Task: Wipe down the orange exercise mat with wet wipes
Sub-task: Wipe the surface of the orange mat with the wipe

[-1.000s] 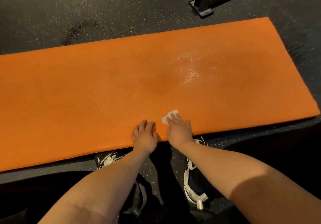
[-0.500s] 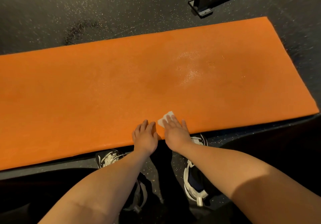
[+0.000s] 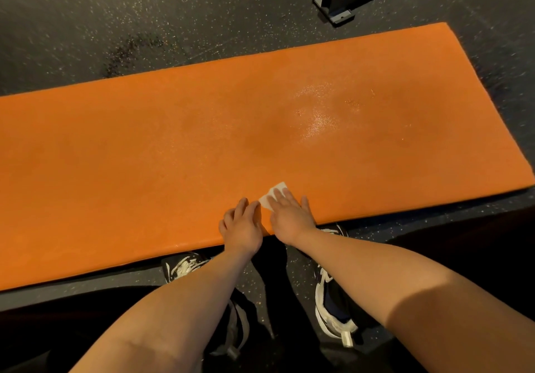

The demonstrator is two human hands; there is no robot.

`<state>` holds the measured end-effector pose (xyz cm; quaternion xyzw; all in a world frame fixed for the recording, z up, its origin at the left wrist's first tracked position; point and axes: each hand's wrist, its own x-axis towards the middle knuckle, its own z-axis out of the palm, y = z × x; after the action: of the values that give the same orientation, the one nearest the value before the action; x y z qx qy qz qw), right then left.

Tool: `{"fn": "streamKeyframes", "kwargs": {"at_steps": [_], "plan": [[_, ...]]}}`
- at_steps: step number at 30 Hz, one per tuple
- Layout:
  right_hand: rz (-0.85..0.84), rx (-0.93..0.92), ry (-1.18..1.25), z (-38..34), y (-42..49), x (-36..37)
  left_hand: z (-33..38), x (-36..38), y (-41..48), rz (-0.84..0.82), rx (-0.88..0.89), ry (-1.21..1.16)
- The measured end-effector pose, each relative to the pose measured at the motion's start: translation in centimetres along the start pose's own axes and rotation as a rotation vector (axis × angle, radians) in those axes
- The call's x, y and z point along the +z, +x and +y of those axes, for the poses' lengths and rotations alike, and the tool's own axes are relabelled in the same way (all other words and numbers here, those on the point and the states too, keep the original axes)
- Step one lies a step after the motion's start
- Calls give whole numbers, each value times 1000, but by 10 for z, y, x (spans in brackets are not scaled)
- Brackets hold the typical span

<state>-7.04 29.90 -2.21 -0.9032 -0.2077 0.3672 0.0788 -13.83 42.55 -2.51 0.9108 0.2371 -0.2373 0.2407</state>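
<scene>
- The wet wipe (image 3: 275, 193) is pressed by the right hand (image 3: 289, 219), fingers straight, onto the orange exercise mat (image 3: 144, 155) at its near edge.
- The left hand (image 3: 241, 228) is rested alongside, relaxed, empty.
- Overlapping strokes are advised.

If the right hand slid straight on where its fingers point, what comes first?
Nothing stands in the way: the right hand, flat on the wipe, faces only bare orange mat up to its far edge. The shiny patch seems to lie right of that line.
</scene>
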Motion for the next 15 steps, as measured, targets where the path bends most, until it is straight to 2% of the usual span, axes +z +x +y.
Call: {"fn": "streamKeyframes", "kwargs": {"at_steps": [3, 9, 15], "plan": [[-41, -91, -16, 3, 10, -9, 5, -4, 7, -4, -34, 9], [73, 228, 101, 14, 23, -18, 7, -12, 19, -7, -47, 34], [34, -44, 34, -5, 33, -3, 9, -11, 39, 83, -42, -46]]}}
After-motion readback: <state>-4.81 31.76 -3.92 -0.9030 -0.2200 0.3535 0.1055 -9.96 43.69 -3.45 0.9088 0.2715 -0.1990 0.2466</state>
